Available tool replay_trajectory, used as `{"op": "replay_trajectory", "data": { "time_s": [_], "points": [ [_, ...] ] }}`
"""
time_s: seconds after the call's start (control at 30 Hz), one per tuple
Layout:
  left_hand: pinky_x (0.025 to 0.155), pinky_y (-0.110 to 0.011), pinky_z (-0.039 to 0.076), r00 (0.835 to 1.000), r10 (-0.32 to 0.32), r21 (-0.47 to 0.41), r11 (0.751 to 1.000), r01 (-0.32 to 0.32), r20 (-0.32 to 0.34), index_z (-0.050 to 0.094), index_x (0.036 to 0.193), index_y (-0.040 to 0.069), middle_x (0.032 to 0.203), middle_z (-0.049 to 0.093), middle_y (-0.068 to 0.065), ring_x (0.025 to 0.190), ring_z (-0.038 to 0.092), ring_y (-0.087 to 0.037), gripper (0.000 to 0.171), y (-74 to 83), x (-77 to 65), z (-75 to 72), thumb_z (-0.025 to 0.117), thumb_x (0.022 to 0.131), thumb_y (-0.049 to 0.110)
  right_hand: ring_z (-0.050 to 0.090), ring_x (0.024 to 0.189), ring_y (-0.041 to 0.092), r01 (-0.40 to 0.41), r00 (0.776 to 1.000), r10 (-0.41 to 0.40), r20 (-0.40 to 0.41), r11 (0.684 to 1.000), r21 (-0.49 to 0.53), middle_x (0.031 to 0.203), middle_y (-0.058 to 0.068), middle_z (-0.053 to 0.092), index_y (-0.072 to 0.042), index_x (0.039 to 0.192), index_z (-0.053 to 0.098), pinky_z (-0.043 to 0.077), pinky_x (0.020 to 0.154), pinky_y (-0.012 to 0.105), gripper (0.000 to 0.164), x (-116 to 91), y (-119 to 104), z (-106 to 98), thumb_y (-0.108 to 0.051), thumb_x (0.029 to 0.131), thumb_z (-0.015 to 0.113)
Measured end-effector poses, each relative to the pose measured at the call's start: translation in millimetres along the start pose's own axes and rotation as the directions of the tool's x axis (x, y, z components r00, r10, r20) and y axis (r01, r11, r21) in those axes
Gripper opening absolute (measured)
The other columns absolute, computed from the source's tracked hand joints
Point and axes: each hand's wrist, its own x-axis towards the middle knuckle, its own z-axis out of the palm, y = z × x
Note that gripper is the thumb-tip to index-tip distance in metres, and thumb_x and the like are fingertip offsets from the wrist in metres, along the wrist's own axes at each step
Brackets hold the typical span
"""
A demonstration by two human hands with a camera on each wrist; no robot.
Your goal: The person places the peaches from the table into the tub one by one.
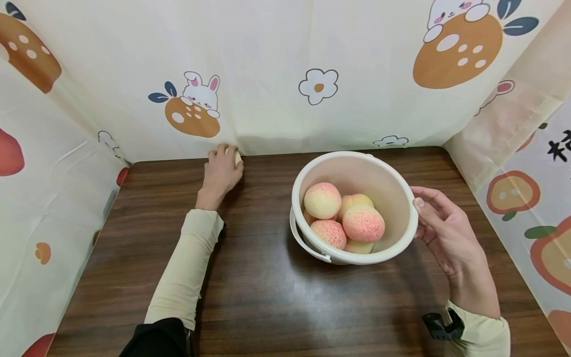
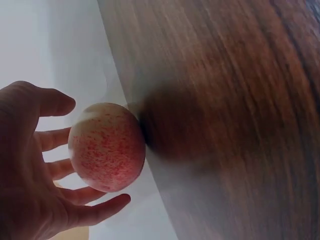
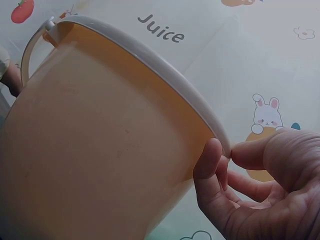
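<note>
At the back edge of the table, my left hand [image 1: 221, 171] reaches over a peach [image 2: 107, 147], largely covered by the hand in the head view. Seen from the left wrist, the peach is pink-speckled and lies against the wooden surface. The fingers spread around and behind it, with a small gap between thumb and peach. My right hand [image 1: 450, 233] pinches the rim of a cream bucket [image 1: 403, 243] at its right side, thumb and fingers on either side of the rim. Inside the bucket are several pink and yellow peaches [image 1: 363, 223].
The bucket's handle [image 1: 308, 245] hangs down along its left side. A dark wooden table [image 1: 250, 297] lies under everything. Printed cloth [image 1: 267, 64] with rabbits, fruit and flowers rises behind the table and along both sides.
</note>
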Motion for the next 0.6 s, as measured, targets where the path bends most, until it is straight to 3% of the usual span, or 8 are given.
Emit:
{"op": "replay_trajectory", "data": {
  "time_s": [0.33, 0.6],
  "points": [
    [0.103, -0.066, 0.046, 0.997, 0.051, -0.077, 0.996, -0.055, -0.051, 0.054, 0.147, 0.007, 0.154, 0.044, -0.020, 0.135, 0.040, -0.052, 0.047, -7.5, -1.1, 3.4, 0.064, 0.104, 0.024, 0.071, 0.072, 0.009, -0.002, 1.000, 0.002, -0.007, 1.000, -0.009, 0.100, 0.002, 0.074, -0.008, 0.136, 0.061, 0.058, 0.058, 0.023, 0.032, -1.0, -0.7, -0.1, -0.001, 0.107, 0.050],
    [0.106, -0.066, 0.045, 0.999, 0.024, -0.088, 0.996, -0.027, -0.041, 0.052, 0.150, 0.011, 0.157, 0.042, -0.019, 0.136, 0.041, -0.052, 0.049, -10.4, 0.7, 6.8, 0.062, 0.105, 0.026, 0.071, 0.072, 0.009, -0.004, 1.000, 0.004, -0.007, 1.000, -0.005, 0.100, 0.002, 0.074, -0.008, 0.135, 0.061, 0.058, 0.058, 0.023, 0.031, -1.2, -1.2, 0.0, -0.001, 0.107, 0.050]
  ]
}}
